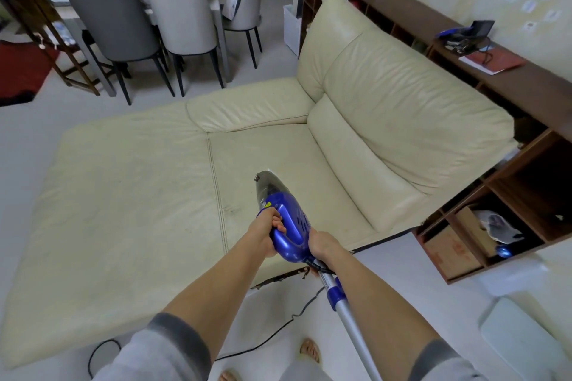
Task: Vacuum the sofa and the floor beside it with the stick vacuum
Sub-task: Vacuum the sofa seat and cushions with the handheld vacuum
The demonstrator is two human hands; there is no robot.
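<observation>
- left hand point(265, 233): fingers curled round the blue handle loop of the stick vacuum point(286, 219), thumb on top, gripping from the left side
- right hand point(320, 244): wrapped round the rear end of the blue body, where the silver tube point(353, 322) joins; grip is closed on it, fingers mostly hidden underneath
- vacuum sits over the near-right part of the sofa point(139, 195) seat, both forearms extended toward it
- long axis runs from bottom right to upper left of the view: tube trails back down past the right forearm, off the bottom edge
- smoky clear nozzle end point(266, 179) points away from the person, up-seat toward the backrest corner; tip looks to be on or just above the cushion, cannot tell contact
- black cord point(272, 337) lies on the pale floor point(402, 272) in front of the sofa, looping left
- dark wood shelf unit point(510, 195) just beside the sofa's right end; dining table with grey chairs point(120, 31) well beyond the sofa
</observation>
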